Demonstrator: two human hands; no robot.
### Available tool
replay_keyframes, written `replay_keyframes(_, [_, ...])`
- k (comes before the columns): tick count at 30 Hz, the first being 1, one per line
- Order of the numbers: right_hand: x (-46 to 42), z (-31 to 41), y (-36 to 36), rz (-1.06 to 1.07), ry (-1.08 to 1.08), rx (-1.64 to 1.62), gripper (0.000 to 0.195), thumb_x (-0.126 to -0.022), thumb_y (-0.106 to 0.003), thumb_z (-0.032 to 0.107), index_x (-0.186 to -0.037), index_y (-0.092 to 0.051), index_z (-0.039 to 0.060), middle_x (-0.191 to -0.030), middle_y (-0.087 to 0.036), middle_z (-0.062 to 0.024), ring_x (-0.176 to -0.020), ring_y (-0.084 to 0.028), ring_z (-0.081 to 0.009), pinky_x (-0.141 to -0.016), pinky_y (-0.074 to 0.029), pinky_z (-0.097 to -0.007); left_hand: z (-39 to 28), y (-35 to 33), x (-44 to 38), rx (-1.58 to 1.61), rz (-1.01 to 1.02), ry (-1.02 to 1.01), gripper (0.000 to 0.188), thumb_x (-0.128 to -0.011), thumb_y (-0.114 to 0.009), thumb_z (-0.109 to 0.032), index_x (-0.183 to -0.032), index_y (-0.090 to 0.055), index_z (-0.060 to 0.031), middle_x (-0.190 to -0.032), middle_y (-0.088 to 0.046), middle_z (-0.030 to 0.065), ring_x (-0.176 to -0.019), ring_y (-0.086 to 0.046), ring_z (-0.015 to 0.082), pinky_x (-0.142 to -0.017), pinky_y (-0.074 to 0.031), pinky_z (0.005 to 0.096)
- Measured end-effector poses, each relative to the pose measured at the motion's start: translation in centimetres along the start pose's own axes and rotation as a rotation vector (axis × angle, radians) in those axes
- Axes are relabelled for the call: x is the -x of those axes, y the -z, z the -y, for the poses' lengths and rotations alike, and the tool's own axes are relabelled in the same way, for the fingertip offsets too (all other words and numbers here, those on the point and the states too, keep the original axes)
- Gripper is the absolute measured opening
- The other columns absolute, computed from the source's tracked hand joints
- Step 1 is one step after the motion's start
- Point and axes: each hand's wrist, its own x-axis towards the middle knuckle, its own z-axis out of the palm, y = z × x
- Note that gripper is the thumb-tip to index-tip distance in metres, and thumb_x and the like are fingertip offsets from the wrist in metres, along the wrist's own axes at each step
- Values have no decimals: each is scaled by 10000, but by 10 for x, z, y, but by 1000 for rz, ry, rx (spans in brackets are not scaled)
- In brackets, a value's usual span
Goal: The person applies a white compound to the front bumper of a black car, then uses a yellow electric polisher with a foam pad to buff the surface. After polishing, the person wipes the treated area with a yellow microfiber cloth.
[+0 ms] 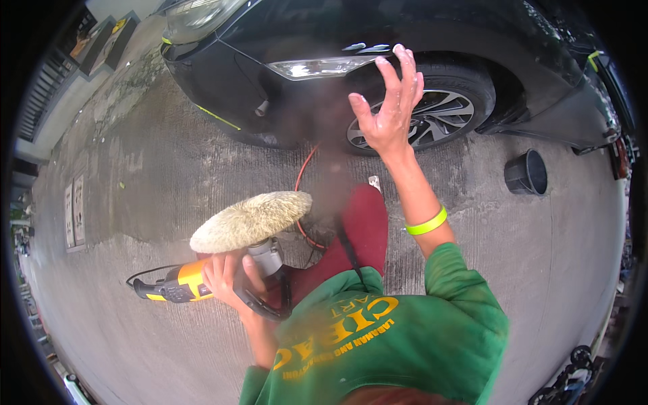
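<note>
My left hand (225, 281) grips a yellow-and-black electric polisher (190, 283) around its front body. The round cream wool bonnet (250, 220) on it faces up towards the car and stands apart from it. My right hand (392, 109) is raised with fingers spread, holding nothing, and flecks of white paste cling to the fingers. Its fingertips appear just by white smears (377, 49) on the dark car's front fender (445, 28); contact cannot be told. Below the smears is a clear lamp (321, 67). Part of the alloy wheel (440, 116) shows behind my hand.
An orange cord (302, 174) runs along the ribbed concrete ground (152, 182) beside my leg. A black bucket (526, 172) is at the right. Yellow-green tape (217, 117) edges the bumper. A motorcycle (567, 379) stands at lower right. A dark blur covers part of the middle.
</note>
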Motion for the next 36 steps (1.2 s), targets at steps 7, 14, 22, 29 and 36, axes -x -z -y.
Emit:
replay_keyframes(7, [3, -8, 17, 363, 341, 59, 765, -841, -647, 583, -1494, -393, 276, -1550, -313, -184, -1455, -267, -392, -1123, -143, -642, -7, 23, 4, 220, -35, 2, 417, -1002, -421, -312, -892, -669, 4, -872, -658, 165, -840, -596, 341, -826, -430, 425])
replay_keyframes(14, [17, 13, -12, 431, 299, 39, 825, -843, -666, 545, -1549, -307, 313, -1587, -247, -205, -1468, -251, -369, -1113, -186, -644, -5, 19, 30, 529, -111, 259, 703, -1073, -222, -486, -929, -664, 41, -1002, -694, 191, -983, -642, 299, -962, -457, 413])
replay_keyframes(22, [17, 48, -21, 355, 145, -37, 850, -833, -717, 481, -1542, -330, 216, -1594, -186, -243, -1480, -192, -403, -1129, -132, -656, -11, -8, 5, 407, -53, 102, 625, -1070, -283, -417, -902, -678, 37, -927, -685, 179, -923, -641, 291, -902, -464, 401])
replay_keyframes(29, [10, 78, -49, 472, 266, -62, 883, -788, -733, 523, -1539, -314, 325, -1582, -244, -224, -1485, -204, -380, -1132, -128, -657, -22, -13, 4, 312, -87, 25, 478, -981, -443, -449, -887, -696, -55, -861, -641, 115, -842, -574, 324, -856, -379, 420])
replay_keyframes(36, [-37, 116, -81, 616, 547, 376, 924, -812, -625, 658, -1572, -252, 288, -1475, -433, -251, -1421, -340, -391, -1192, -74, -582, -15, -6, 8, 401, -134, 125, 471, -976, -453, -434, -893, -705, -45, -874, -654, 116, -857, -578, 321, -867, -375, 426])
